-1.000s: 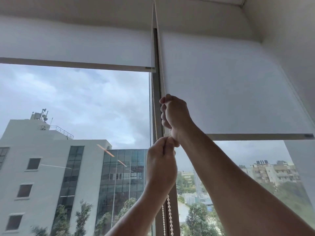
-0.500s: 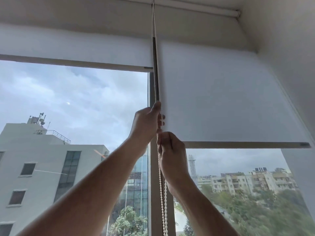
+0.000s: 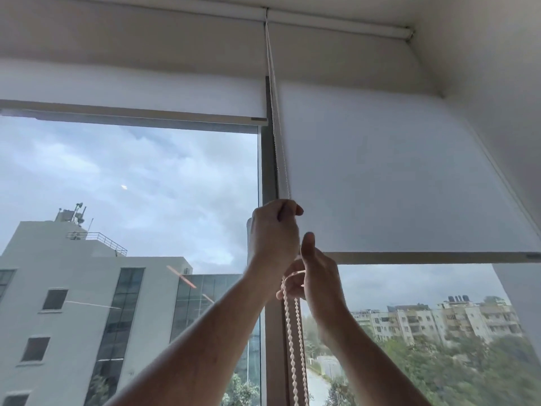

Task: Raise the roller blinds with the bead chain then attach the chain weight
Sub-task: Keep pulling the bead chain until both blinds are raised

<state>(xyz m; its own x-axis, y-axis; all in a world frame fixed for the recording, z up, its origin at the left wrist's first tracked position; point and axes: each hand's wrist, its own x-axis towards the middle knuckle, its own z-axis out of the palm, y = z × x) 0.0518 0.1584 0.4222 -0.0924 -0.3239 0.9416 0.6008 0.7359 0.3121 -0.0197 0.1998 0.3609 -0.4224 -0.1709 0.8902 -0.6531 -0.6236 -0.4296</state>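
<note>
Two strands of the bead chain (image 3: 294,341) run vertically beside the window post. The left hand (image 3: 275,232) is fisted on it higher up; the right hand (image 3: 314,273), fingers loosely parted, sits just below, nearer the hanging slack.

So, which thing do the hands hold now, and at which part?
The left hand grips the bead chain on its taut upper run. The right hand is loose around it lower down.

Head camera tilts upward, close behind both raised hands, facing window (image 3: 128,200)
</note>
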